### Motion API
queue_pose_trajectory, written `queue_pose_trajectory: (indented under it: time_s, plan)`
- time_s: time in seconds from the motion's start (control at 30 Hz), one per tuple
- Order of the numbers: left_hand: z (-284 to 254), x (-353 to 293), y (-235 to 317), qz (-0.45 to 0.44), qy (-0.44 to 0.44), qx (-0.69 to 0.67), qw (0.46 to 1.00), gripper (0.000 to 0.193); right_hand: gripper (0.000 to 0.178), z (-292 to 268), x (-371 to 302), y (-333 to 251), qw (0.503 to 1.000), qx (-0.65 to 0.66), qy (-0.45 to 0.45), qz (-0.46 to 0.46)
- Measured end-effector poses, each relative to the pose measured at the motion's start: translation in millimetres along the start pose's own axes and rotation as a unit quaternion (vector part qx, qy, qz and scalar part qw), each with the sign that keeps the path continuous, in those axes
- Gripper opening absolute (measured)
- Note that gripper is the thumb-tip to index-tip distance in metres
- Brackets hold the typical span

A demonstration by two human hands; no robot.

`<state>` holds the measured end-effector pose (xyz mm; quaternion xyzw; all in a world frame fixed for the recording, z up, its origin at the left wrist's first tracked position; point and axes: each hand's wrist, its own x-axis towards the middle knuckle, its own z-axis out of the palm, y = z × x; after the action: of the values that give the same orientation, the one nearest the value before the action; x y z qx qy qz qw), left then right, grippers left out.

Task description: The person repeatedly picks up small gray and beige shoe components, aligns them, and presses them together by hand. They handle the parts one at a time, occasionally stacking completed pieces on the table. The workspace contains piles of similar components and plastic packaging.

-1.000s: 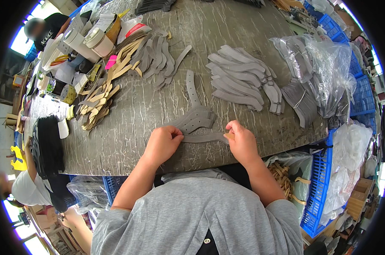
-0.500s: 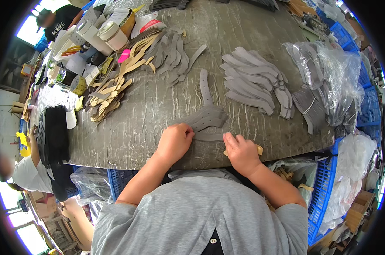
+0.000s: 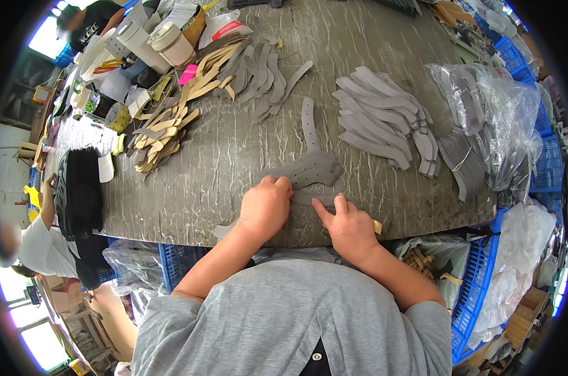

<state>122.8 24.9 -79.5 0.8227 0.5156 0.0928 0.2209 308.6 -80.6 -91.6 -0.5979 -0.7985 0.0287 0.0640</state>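
On the table in front of me lies a flat grey piece [image 3: 312, 166] with a row of punched holes and a narrow arm [image 3: 309, 122] pointing away from me. My left hand [image 3: 266, 205] is closed at its near left edge, fingers curled over the material; the fingertips are partly hidden. A grey strip [image 3: 304, 198] runs along the piece's near side between my hands. My right hand [image 3: 349, 230] presses down on that strip, its thumb and index finger apart. A light grey end of material [image 3: 226, 230] shows beside my left wrist, and a tan scrap [image 3: 376, 227] beside my right hand.
Grey strips [image 3: 381, 116] are piled right of centre, with a tied bundle [image 3: 460, 166] and clear plastic bags [image 3: 506, 125] beyond. Tan and grey strips [image 3: 165, 138] lie left, near jars [image 3: 171, 44]. A blue crate [image 3: 468, 301] stands right. Another person [image 3: 42, 250] is at left.
My right hand has moved left along the strip, its thumb and index finger now spread. The left hand has shifted slightly right and turned, its knuckles higher. A light grey end now shows by my left wrist.
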Motion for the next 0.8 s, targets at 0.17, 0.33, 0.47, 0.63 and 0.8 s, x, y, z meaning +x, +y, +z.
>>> queue_pose_trajectory:
  time_s: [0.17,0.33,0.47,0.63,0.8]
  plan:
    - [-15.9,-2.2,-19.1,-0.026,0.000,-0.035,0.999,0.017,0.051,4.6,-2.6,0.5,1.000,0.001,0.010,-0.001]
    - [-25.9,-10.6,-27.3,-0.035,-0.013,-0.126,0.991,0.021,0.049,9.1,-2.6,0.4,0.999,-0.010,0.040,-0.003]
    - [-12.3,-12.1,-11.9,-0.038,0.003,-0.122,0.992,0.023,0.047,10.6,-2.3,2.2,0.998,0.011,0.061,-0.007]
    - [-8.8,-12.4,-10.5,-0.016,0.012,-0.147,0.989,0.020,0.044,6.3,0.2,5.5,0.990,0.094,0.104,0.028]
    - [-20.7,-17.6,-4.5,-0.025,-0.014,-0.328,0.944,0.011,0.024,-16.2,20.9,11.1,0.959,0.197,0.178,0.100]
